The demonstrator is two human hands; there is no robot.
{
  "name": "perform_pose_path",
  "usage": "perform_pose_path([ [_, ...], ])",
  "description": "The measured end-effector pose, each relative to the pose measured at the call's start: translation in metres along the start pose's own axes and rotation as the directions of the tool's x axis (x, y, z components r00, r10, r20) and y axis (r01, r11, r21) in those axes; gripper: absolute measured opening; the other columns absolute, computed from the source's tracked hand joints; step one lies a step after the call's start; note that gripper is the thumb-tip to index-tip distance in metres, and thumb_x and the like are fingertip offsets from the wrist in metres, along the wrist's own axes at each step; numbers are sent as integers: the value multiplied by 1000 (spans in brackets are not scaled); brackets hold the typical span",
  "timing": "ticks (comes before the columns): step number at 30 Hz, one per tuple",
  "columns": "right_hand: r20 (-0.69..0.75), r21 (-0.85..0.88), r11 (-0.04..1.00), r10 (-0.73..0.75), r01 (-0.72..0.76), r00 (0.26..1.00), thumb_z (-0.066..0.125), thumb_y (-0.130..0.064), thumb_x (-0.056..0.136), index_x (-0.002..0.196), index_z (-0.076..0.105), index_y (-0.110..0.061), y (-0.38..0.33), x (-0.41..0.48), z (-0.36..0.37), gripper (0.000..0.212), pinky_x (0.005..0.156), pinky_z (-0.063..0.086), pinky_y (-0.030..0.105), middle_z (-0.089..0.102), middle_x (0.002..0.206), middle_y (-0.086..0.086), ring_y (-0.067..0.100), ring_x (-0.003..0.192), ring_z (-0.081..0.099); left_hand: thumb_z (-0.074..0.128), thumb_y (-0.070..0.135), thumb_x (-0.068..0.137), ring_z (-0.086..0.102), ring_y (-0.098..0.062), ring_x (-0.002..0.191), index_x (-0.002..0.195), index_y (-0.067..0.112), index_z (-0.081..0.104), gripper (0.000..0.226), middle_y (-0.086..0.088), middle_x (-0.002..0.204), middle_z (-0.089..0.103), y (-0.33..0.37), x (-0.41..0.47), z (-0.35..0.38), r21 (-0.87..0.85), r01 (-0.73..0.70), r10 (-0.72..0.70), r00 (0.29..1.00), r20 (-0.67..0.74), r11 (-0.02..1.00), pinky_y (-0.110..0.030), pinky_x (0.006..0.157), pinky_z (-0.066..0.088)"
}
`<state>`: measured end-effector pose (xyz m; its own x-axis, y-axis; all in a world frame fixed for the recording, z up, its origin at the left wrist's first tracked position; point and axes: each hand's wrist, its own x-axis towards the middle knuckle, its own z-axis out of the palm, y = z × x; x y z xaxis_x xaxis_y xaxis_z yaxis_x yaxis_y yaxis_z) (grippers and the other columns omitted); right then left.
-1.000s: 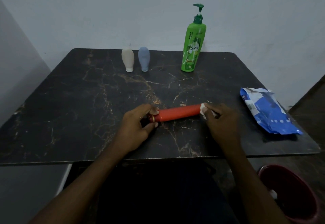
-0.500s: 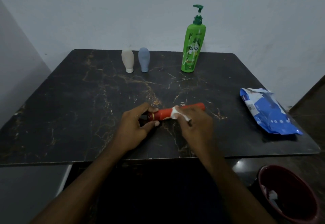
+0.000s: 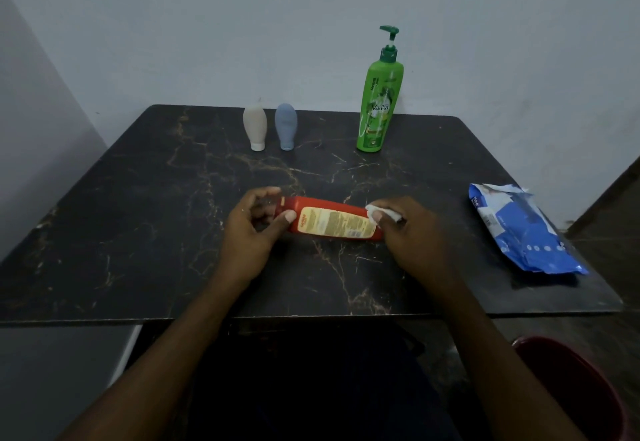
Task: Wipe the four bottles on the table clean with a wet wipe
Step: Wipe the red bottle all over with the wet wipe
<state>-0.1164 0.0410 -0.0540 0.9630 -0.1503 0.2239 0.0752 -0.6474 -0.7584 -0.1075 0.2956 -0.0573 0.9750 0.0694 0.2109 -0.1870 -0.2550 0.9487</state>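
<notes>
On the dark marbled counter (image 3: 138, 215) the left grip (image 3: 252, 233) is clamped on the cap end of the red bottle (image 3: 329, 221). Its thumb lies across the near side by the label, and its fingers curl round the far side. Well beyond this grip, near the counter's far edge, a cream squeeze bottle (image 3: 255, 125) and a blue-grey squeeze bottle (image 3: 286, 125) stand cap-down, just beside each other but apart.

The red bottle lies sideways between the two grips with its yellow label facing up. I cannot tell whether it rests on the counter or is held just off it. Far beyond the gap between the grips, nearer the right one, stands an upright green pump bottle (image 3: 379, 105).

The right grip (image 3: 412, 233) is closed on a white wet wipe (image 3: 375, 214) and presses it against the bottle's base end. To the right of this grip, near the counter's edge, lies a crumpled blue wipes pack (image 3: 519, 233). A dark red bin (image 3: 571, 381) sits lower down, off the counter, to the right.
</notes>
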Motion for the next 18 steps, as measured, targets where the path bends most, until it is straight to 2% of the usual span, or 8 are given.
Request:
perform_pose_path([
  [2,-10,-12,1000,-22,22,1000,59,-28,99,120,68,-23,-6,-10,6,24,86,50,21,66,118,-6,1,101,55,77,18,87,74,-15,102,131,25,57,49,0,109,75,6,3,3,-175,110,-121,991,-54,978,-44,91,61],
  [5,22,55,998,34,-35,999,59,-27,98,121,67,-25,-15,-29,19,23,75,48,10,66,111,-13,-4,94,59,79,14,83,75,-18,100,132,21,55,55,-4,117,72,22,12,13,-363,218,-262,962,-75,906,-44,89,62],
  [7,39,205,972,108,-114,993,61,-23,97,115,69,-26,-24,-43,30,20,75,59,21,69,107,-13,-1,90,67,82,12,81,76,-18,97,124,18,58,50,-4,114,72,32,15,27,-428,246,-307,949,-78,870,-45,86,63],
  [9,26,339,931,131,-132,991,64,-19,96,108,70,-23,-32,-55,45,14,71,63,31,73,101,-6,6,81,72,83,14,81,76,-21,94,114,17,61,39,-7,109,74,35,13,41,-409,263,-321,944,-80,874,-46,83,63],
  [13,86,426,897,94,-122,992,67,-18,93,96,72,-20,-45,-69,58,6,69,62,33,74,85,-4,10,70,73,71,36,93,74,-24,94,105,26,64,17,-8,110,74,36,15,51,-160,243,-250,968,-21,957,-48,87,61],
  [15,111,416,905,46,-88,993,68,-19,92,94,75,-22,-42,-69,55,8,71,61,30,75,81,-6,8,72,72,59,46,99,67,-19,105,126,21,62,36,-5,128,67,39,22,47,146,198,-203,979,23,969,-41,93,56],
  [16,110,404,912,30,-72,994,69,-19,91,94,77,-22,-40,-68,52,8,72,60,25,75,81,-8,5,74,71,54,49,101,63,-16,107,137,17,57,48,-4,132,63,38,26,44,322,135,-162,985,59,937,-37,93,52],
  [18,47,335,942,8,-24,999,72,-19,89,95,78,-25,-31,-62,43,10,73,51,10,73,84,-15,-4,81,67,51,56,100,61,-13,99,140,15,56,58,-6,127,65,38,33,40,575,-47,-74,980,184,817,-32,85,50],
])
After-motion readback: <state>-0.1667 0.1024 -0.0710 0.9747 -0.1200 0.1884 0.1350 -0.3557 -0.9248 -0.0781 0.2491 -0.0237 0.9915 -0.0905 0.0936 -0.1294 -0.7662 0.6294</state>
